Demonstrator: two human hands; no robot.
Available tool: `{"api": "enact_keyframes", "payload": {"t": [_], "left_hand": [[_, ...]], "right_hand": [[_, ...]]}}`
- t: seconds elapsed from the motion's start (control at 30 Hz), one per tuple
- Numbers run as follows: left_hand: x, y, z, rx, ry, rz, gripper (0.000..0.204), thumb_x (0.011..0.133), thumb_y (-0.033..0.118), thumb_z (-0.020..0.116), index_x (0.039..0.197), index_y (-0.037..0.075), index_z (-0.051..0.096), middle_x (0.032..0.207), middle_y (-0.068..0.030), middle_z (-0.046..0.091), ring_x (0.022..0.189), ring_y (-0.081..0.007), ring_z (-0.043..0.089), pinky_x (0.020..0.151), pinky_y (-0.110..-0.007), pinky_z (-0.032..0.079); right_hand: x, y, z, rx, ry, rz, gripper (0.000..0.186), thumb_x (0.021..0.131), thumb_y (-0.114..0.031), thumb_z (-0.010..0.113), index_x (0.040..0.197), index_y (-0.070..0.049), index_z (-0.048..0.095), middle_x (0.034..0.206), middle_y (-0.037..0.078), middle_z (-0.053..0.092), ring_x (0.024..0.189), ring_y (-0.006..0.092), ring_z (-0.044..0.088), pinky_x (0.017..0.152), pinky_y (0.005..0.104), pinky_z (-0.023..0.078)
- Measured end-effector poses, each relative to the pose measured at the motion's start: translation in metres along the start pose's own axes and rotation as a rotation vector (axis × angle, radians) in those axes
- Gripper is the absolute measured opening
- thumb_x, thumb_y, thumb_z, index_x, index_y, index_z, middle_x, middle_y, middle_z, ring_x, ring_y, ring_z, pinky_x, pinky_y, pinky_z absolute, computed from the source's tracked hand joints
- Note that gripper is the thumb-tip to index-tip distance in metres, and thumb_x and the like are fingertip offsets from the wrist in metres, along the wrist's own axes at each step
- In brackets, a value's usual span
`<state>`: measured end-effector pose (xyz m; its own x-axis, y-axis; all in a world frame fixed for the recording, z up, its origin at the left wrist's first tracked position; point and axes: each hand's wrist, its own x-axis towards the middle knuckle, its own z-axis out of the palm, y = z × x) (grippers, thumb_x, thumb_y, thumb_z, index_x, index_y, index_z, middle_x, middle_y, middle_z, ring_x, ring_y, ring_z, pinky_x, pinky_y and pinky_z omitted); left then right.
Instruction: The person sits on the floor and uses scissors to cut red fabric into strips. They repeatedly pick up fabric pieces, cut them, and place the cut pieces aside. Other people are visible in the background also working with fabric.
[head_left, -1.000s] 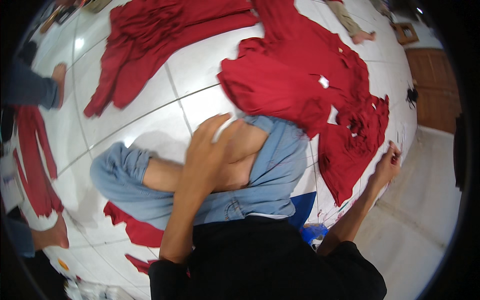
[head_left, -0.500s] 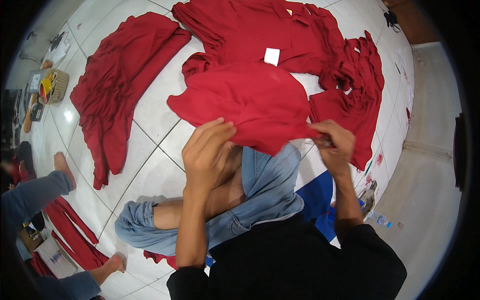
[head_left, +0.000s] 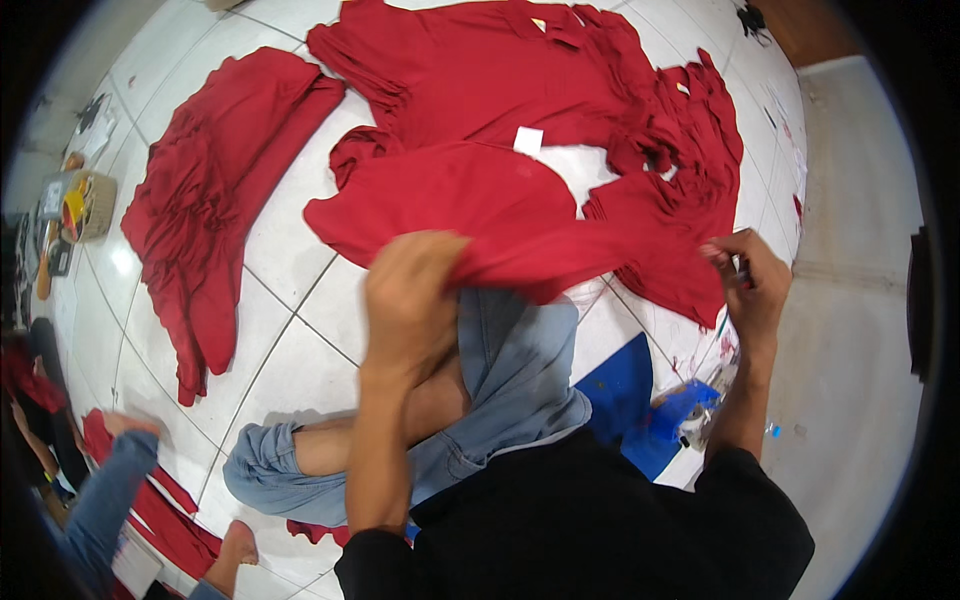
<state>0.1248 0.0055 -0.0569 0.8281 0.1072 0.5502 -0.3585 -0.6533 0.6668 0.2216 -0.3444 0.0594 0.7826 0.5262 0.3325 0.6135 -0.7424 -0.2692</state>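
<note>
A piece of red fabric (head_left: 450,200) spreads in front of me above my crossed legs in light blue jeans (head_left: 520,370). My left hand (head_left: 410,300), blurred by motion, is closed on its near edge. At the right my right hand (head_left: 755,285) pinches with thumb and forefinger at the fabric's stretched corner, which blends with red cloth behind it. A small dark thing, too small to name, shows inside that hand. Just beyond lies a large red collared shirt (head_left: 470,75) with a white tag (head_left: 528,140).
Another red garment (head_left: 215,200) lies crumpled on the white tiles at left, and more red cloth (head_left: 690,190) at right. A basket (head_left: 97,205) stands far left. A person's foot (head_left: 238,545) shows lower left. Blue sheeting (head_left: 625,400) lies by my right side.
My right hand has moved right, away from the left, and the fabric between them looks drawn out. My left hand stays on the near edge. The whole view has shifted slightly.
</note>
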Motion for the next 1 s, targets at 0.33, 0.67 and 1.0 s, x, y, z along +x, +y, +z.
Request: {"api": "enact_keyframes", "payload": {"t": [0.33,0.67,1.0], "left_hand": [[-0.028,0.011,-0.034,0.115,-0.222,-0.159,0.047,0.082,0.003,0.070,0.128,0.007,0.070,0.137,-0.0158,0.066,0.130,-0.0385,0.060,0.111,-0.049,0.046],[0.032,-0.013,0.121,0.032,-0.262,0.281,0.022,0.086,0.030,0.078,0.090,0.009,0.072,0.094,-0.0054,0.066,0.104,-0.0257,0.063,0.115,-0.053,0.041],[0.025,-0.029,0.128,0.016,0.125,0.109,0.016,0.094,0.021,0.074,0.090,0.007,0.068,0.084,-0.0087,0.067,0.084,-0.0294,0.065,0.090,-0.045,0.054]], "right_hand": [[-0.059,-0.013,0.105,0.649,-0.116,0.616,0.027,0.109,-0.021,0.057,0.115,-0.001,0.074,0.084,0.001,0.067,0.074,0.0053,0.059,0.061,0.0209,0.043],[-0.049,-0.054,0.130,1.269,0.014,1.184,0.041,0.110,-0.034,0.055,0.132,0.000,0.063,0.071,-0.007,0.047,0.048,0.0005,0.031,0.043,0.0218,0.021],[-0.052,-0.030,0.103,0.827,-0.422,0.722,0.021,0.105,-0.026,0.065,0.095,-0.008,0.067,0.073,-0.008,0.056,0.057,0.0005,0.045,0.047,0.0199,0.029]]}}
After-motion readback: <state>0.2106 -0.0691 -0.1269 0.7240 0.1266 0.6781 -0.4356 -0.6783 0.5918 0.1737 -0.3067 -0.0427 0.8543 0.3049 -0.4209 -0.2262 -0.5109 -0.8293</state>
